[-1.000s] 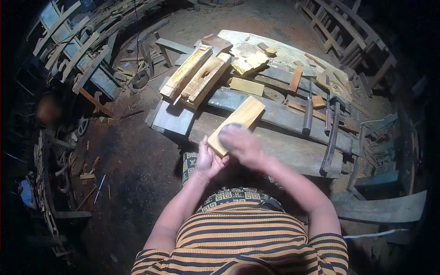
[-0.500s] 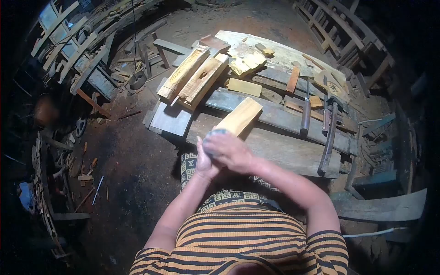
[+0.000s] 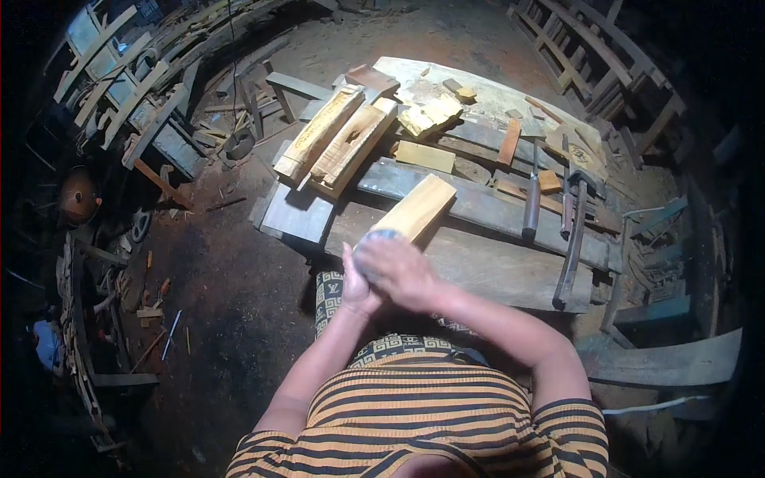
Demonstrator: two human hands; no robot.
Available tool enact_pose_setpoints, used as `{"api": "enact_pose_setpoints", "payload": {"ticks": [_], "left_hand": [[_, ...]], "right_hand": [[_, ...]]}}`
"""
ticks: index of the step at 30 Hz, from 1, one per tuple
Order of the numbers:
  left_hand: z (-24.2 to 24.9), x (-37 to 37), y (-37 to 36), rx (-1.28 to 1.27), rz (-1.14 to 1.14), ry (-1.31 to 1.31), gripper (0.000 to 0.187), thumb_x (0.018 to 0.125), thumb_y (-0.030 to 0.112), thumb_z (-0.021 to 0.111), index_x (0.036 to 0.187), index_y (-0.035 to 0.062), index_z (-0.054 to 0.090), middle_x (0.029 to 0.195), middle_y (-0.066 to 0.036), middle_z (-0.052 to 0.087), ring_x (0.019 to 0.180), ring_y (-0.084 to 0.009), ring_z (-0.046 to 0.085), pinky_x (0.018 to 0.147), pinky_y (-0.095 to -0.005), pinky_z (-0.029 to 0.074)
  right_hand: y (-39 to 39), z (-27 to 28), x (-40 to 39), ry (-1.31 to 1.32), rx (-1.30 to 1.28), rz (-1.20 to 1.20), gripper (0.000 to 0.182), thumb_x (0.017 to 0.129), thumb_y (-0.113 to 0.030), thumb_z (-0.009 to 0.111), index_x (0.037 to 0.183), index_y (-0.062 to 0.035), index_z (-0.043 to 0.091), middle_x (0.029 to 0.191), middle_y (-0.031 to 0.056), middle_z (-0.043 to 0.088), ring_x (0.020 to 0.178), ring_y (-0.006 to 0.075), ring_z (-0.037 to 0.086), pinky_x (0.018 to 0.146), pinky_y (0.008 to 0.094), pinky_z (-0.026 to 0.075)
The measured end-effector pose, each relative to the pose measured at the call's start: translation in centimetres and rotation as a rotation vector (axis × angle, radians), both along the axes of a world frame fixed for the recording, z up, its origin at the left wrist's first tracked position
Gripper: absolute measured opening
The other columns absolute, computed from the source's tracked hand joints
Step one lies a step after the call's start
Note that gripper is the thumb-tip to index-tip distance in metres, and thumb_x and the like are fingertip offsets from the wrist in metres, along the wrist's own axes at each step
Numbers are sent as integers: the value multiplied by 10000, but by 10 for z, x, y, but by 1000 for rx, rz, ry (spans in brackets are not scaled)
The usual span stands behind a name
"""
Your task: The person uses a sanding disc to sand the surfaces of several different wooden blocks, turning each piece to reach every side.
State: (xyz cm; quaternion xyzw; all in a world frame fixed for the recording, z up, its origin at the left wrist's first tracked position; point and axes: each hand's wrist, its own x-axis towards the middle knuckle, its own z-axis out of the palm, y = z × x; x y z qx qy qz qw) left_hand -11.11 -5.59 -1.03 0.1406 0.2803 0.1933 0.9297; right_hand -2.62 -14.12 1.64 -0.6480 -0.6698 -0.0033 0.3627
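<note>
A pale wooden block (image 3: pixel 420 207) points away from me over the near plank of the workbench (image 3: pixel 494 263). My left hand (image 3: pixel 356 280) is wrapped at the near end of this block, on its left side. Over the block's near end lies my right hand (image 3: pixel 396 269), closed on a dark grey rounded object (image 3: pixel 374 241) that presses against the wood. That object is blurred and mostly covered by my fingers, so I cannot make out what it is.
Two rough wood blocks (image 3: pixel 323 135) lie at the bench's left. A hammer-like tool with a long handle (image 3: pixel 570 255) and a wooden-handled chisel (image 3: pixel 531 207) lie on the right. Yellowish offcuts (image 3: pixel 430 114) lie farther back. Wooden frames (image 3: pixel 590 48) stand beyond.
My right hand and the grey object have shifted slightly toward me along the block. The block and my left hand stay nearly in place.
</note>
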Motion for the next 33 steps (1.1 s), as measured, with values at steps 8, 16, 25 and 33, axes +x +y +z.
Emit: {"api": "enact_pose_setpoints", "payload": {"ticks": [8, 16, 25, 33], "left_hand": [[-33, -6, 11, 151, -218, -177, 652, 911, 655, 198, 1236, 162, 477, 998, -46, 620, 585, -168, 519, 494, -268, 413], [10, 16, -1, -116, 65, 145, 655, 919, 644, 188, 1245, 142, 453, 981, -51, 596, 566, -180, 515, 463, -297, 403], [-23, -5, 7, 181, -188, -174, 636, 930, 624, 190, 1265, 154, 459, 1056, -56, 605, 644, -161, 512, 485, -266, 402], [5, 7, 0, -11, -78, -45, 643, 923, 633, 206, 1258, 143, 455, 1008, -65, 602, 624, -179, 529, 495, -295, 418]], "right_hand": [[-13, -54, 118, -45, -22, -563, 319, 883, -234, 492, 1155, -93, 579, 1251, 119, 543, 1233, 330, 433, 1015, 503, 311], [-9, 3, 4, -12, 3, -26, 309, 850, -196, 532, 1123, -60, 576, 1145, 155, 566, 1153, 324, 495, 1003, 448, 346], [25, -39, 145, 82, -245, -494, 369, 902, -243, 473, 1239, -106, 533, 1351, 140, 449, 1282, 288, 382, 1061, 445, 262], [5, 0, 16, -62, -61, 23, 316, 850, -160, 545, 1140, -38, 566, 1189, 167, 550, 1144, 353, 497, 1014, 474, 347]]}}
